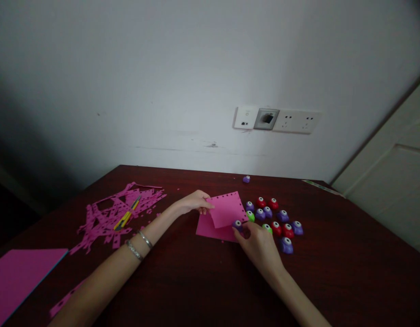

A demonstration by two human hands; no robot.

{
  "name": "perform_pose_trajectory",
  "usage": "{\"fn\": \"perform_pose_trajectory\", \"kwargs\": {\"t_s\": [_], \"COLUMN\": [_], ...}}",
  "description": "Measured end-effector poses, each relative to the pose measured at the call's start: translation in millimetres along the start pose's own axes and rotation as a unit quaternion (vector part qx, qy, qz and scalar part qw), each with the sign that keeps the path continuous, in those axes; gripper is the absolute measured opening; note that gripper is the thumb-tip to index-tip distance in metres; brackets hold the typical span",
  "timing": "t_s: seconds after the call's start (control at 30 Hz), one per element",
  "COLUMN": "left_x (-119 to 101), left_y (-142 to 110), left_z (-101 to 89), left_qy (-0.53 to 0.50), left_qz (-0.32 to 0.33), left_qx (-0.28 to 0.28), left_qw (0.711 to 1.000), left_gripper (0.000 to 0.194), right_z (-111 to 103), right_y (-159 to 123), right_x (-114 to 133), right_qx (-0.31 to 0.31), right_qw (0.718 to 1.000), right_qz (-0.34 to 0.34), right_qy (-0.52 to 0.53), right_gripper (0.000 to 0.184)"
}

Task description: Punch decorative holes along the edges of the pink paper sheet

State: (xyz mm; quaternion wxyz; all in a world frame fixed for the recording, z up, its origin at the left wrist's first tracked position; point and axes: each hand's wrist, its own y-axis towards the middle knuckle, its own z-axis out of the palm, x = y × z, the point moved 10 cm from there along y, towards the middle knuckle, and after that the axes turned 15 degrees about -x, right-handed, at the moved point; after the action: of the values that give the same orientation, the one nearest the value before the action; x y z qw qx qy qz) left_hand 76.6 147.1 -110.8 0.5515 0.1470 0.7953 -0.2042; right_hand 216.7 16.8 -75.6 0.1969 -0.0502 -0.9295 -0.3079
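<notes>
My left hand [197,203] pinches the left edge of a pink paper sheet [226,211], which is tilted up off the table. Small holes run along its top and right edges. Beneath it lies a second pink sheet [213,232]. At the lower right corner of the raised sheet, my right hand [259,245] is closed on a purple craft hole punch [237,225] with a white button. Whether the paper sits in the punch's slot I cannot tell. Right beside this hand stand several more punches in purple, red [287,230] and green [250,216].
Pink paper scraps [101,218] are heaped at the left, with a yellow utility knife [127,213] on top. A pink stack of sheets [22,277] lies at the near left. One purple punch [246,179] stands near the wall, below the sockets [295,121].
</notes>
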Motion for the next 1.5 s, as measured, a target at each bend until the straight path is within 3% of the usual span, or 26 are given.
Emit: {"fn": "perform_pose_trajectory", "kwargs": {"t_s": [0.43,0.8,1.5], "left_x": [-5,1,9], "left_y": [-3,5,9], "left_z": [10.6,6.1,0.6], "left_qy": [0.036,0.046,0.057], "left_qz": [0.034,0.040,0.028], "left_qx": [-0.001,-0.028,-0.032], "left_qw": [0.999,0.998,0.997], "left_gripper": [0.020,0.024,0.024], "right_z": [-1,13,13], "right_y": [-4,-2,-3], "right_x": [14,13,11], "right_qx": [0.024,0.051,0.057], "right_qw": [0.999,0.997,0.996], "right_qz": [-0.005,0.021,0.032], "right_qy": [-0.042,-0.053,-0.054], "right_gripper": [0.025,0.027,0.029]}}
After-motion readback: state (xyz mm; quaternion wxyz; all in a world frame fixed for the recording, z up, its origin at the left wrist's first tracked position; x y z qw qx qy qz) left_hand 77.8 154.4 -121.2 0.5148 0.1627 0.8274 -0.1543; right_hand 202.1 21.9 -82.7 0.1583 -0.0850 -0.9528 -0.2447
